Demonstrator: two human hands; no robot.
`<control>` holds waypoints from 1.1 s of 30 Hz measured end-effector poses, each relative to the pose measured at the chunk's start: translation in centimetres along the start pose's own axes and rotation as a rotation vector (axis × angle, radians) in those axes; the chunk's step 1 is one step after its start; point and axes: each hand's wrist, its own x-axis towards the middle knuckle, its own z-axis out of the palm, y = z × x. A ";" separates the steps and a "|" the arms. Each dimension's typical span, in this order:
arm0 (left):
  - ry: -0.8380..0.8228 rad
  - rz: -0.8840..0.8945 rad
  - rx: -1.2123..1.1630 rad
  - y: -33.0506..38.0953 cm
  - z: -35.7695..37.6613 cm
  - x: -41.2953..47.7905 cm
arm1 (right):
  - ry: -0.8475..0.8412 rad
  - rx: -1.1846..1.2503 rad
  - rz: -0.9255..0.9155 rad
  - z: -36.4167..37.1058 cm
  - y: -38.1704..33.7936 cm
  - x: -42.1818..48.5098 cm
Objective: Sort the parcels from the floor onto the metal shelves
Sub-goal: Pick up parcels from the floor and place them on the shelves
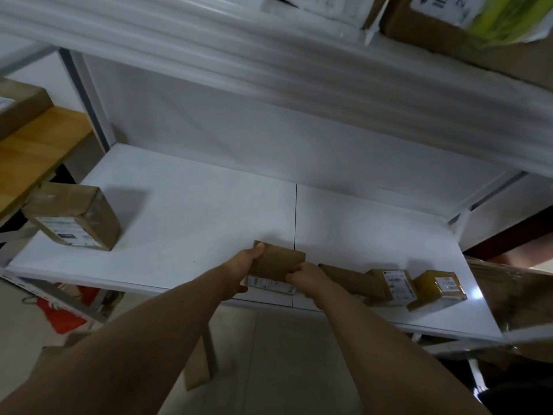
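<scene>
I hold a small brown cardboard parcel (276,263) at the front edge of the white metal shelf (194,211), its white label facing me. My left hand (244,266) grips its left side with the thumb on top. At the parcel's right end, my right hand (302,275) is closed on the near corner. Three more brown parcels lie on the shelf to the right: a long one (348,278), a labelled one (395,284) and a taped one (437,289). A larger taped box (77,218) stands at the shelf's left end.
An upper shelf (269,55) hangs overhead with boxes (443,28) on it. A wooden surface (39,145) lies at the left. A large plastic-wrapped parcel (520,298) juts in at the right. On the floor below lie a red bag (62,316) and cardboard pieces (196,375).
</scene>
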 end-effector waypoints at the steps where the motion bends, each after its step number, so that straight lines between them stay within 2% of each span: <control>1: -0.003 -0.002 0.006 0.0 0.1 -0.3 | 0.002 -0.011 0.002 0.0 0.0 -0.1; 7: -0.024 -0.008 0.035 -0.2 0.2 -1.8 | 0.048 0.010 0.007 0.8 -0.3 -1.3; 19: -0.082 -0.010 0.178 -2.5 -1.1 -4.2 | 0.298 0.163 -0.027 5.1 -0.4 -6.0; 25: -0.115 -0.055 0.337 -6.2 -3.3 -5.8 | 0.295 0.262 0.041 10.8 0.5 -7.9; 30: 0.003 -0.017 0.565 -9.2 -5.5 -6.7 | 0.253 0.352 0.096 16.1 1.7 -7.9; 33: 0.058 0.011 0.591 -9.9 -6.7 -5.6 | 0.174 0.458 0.131 18.0 1.9 -6.2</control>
